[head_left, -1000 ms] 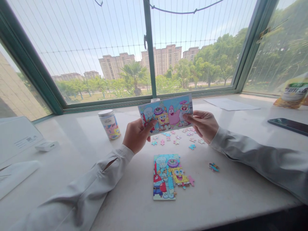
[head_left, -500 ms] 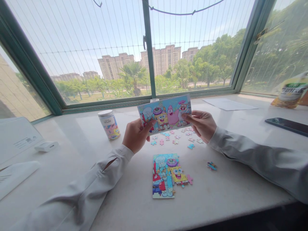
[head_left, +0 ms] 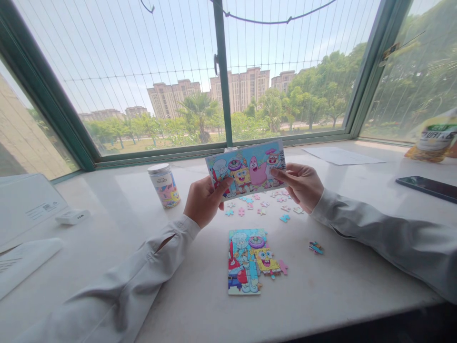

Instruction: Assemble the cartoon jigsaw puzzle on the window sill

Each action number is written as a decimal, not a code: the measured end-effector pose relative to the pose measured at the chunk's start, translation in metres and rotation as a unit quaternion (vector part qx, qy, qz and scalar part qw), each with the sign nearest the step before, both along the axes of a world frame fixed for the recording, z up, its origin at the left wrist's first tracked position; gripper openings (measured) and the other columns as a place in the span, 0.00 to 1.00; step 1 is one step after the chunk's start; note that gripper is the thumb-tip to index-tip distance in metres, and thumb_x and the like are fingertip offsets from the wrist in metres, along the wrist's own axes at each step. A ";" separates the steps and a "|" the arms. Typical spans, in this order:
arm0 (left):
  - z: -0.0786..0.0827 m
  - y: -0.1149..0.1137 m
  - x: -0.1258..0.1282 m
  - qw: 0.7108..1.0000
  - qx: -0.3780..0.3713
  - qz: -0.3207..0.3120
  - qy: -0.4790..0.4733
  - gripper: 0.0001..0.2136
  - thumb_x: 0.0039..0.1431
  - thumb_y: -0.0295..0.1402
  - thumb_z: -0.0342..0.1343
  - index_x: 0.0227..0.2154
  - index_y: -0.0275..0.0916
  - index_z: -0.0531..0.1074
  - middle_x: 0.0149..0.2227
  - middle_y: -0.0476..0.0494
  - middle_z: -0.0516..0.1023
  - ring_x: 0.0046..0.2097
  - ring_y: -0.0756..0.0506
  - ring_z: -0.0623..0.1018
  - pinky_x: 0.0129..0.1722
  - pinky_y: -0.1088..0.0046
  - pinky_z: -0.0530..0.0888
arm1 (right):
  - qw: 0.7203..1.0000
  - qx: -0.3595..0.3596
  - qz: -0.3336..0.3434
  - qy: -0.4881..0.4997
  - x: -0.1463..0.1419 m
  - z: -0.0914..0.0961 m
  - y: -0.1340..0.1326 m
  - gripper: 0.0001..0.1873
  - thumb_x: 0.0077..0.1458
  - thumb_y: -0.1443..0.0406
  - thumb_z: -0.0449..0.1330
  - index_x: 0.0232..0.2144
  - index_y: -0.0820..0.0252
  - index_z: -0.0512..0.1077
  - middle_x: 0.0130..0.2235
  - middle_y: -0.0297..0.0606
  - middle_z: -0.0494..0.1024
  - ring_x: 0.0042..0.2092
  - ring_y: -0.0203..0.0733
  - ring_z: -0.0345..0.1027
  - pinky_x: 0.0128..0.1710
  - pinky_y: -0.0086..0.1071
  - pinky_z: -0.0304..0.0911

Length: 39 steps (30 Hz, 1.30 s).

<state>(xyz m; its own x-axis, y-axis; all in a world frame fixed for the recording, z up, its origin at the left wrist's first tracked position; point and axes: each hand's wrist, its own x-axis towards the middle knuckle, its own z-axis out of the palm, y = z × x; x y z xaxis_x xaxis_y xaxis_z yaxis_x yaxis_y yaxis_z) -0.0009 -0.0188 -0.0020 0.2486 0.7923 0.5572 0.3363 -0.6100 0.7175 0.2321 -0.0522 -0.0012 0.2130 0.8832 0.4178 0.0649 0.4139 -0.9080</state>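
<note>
My left hand point(head_left: 202, 201) and my right hand point(head_left: 302, 185) hold a cartoon picture card point(head_left: 246, 168) upright between them, one hand at each end, above the white sill. Below it lies a partly assembled jigsaw point(head_left: 250, 260) with the same cartoon figures. Several loose puzzle pieces point(head_left: 262, 206) are scattered under the card, and a small joined clump of pieces point(head_left: 316, 247) lies apart to the right.
A small cylindrical puzzle tin point(head_left: 163, 185) stands left of my hands. A phone point(head_left: 426, 186) and a snack bag point(head_left: 433, 137) lie far right, a paper sheet point(head_left: 341, 155) behind. White boxes point(head_left: 26, 207) and a small white device point(head_left: 72, 216) sit at the left.
</note>
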 end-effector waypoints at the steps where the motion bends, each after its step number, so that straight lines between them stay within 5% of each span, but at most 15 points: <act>1: 0.000 0.000 0.000 1.000 -0.002 0.001 -0.002 0.16 0.58 0.42 0.56 0.21 0.37 0.68 0.11 0.54 0.67 0.13 0.55 0.67 0.14 0.82 0.59 | 1.000 0.003 0.000 -0.002 0.000 0.000 0.000 0.20 0.35 0.52 0.73 0.23 0.60 0.73 0.17 0.28 0.71 0.09 0.24 0.44 0.09 0.28 0.27; 9: -0.005 0.005 -0.002 1.000 0.012 0.024 0.011 0.15 0.59 0.43 0.54 0.24 0.36 0.69 0.13 0.53 0.68 0.12 0.54 0.66 0.13 0.80 0.59 | 0.996 0.024 -0.020 -0.078 0.001 0.010 -0.008 0.21 0.39 0.51 0.71 0.21 0.61 0.71 0.11 0.23 0.58 0.10 0.25 0.44 0.10 0.27 0.32; 26: -0.010 0.005 0.005 0.988 -0.066 -0.079 -0.113 0.15 0.57 0.44 0.56 0.38 0.36 0.70 0.24 0.52 0.71 0.10 0.55 0.63 0.07 0.79 0.56 | 0.994 -0.030 0.005 -0.101 0.000 0.005 -0.011 0.22 0.44 0.48 0.67 0.26 0.59 0.68 0.15 0.28 0.68 0.09 0.27 0.49 0.09 0.25 0.35; 39: -0.011 0.008 0.005 0.991 -0.062 -0.054 -0.109 0.15 0.53 0.45 0.60 0.30 0.36 0.71 0.18 0.54 0.69 0.11 0.55 0.63 0.09 0.80 0.56 | 0.994 -0.015 0.017 -0.105 -0.001 0.006 -0.011 0.22 0.45 0.48 0.66 0.26 0.59 0.67 0.15 0.26 0.67 0.10 0.27 0.50 0.09 0.24 0.37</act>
<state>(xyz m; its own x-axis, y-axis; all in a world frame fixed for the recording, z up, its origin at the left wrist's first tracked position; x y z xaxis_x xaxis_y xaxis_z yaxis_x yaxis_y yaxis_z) 0.0039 -0.0106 -0.0132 0.2208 0.8327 0.5078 0.1022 -0.5375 0.8370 0.2314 -0.0635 0.0049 0.0933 0.9013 0.4231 0.2399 0.3921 -0.8881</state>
